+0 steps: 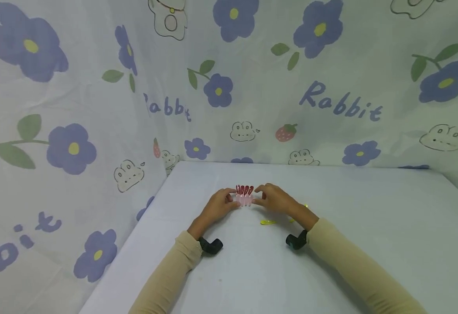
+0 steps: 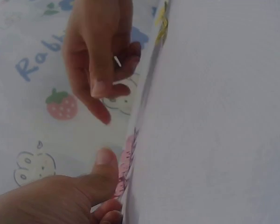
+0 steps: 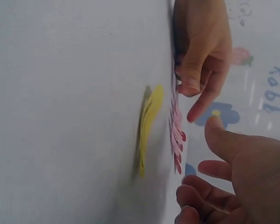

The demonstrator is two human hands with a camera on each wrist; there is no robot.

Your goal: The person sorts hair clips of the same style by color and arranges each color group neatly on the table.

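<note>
The flower-print backdrop carries the blue word "Rabbit"; a partial "abbit" stands near its corner, "bit" farther left.

White table, red clips beside pink clips, yellow clips near

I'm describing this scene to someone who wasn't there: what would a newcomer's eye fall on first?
Probably the patterned cloth behind the table, with its big purple flowers. Next would come the row of small red and pink pieces on the white tabletop, framed by the left hand and the right hand. Bright yellow pieces also stand out, lying near the right wrist.
</note>
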